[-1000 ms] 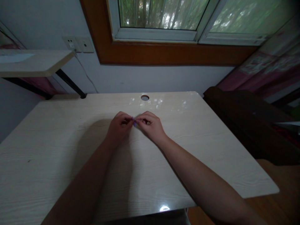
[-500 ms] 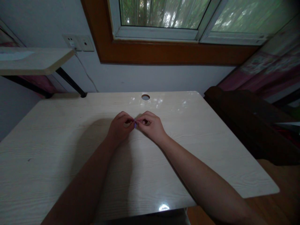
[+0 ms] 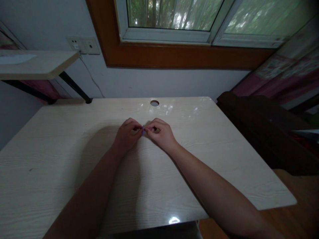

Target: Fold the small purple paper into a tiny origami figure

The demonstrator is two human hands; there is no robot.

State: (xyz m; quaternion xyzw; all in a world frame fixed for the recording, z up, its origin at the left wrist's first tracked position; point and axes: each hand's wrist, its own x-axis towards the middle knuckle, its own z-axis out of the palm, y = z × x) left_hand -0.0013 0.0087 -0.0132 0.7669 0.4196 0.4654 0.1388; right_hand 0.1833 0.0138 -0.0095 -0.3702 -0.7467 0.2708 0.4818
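Observation:
Between my two hands is a small purple object (image 3: 143, 132), mostly covered by fingertips, so its kind does not show. My left hand (image 3: 127, 134) pinches it from the left with thumb and forefinger. From the right, my right hand (image 3: 160, 132) pinches it the same way, and the fingertips of both hands nearly meet. Both hands are low over the pale wood-grain desk (image 3: 184, 176), towards its far side.
A round cable hole (image 3: 155, 103) lies beyond my hands near the desk's back edge. At the left a raised shelf (image 3: 37, 71) stands on black legs. A white cord (image 3: 92, 77) hangs from the wall socket (image 3: 83, 45). A small dark mark (image 3: 31, 170) is on the desk's left part.
Both hands stay in the same place, still pinched together. The purple piece between the fingertips looks slightly thinner or turned; otherwise nothing has visibly moved.

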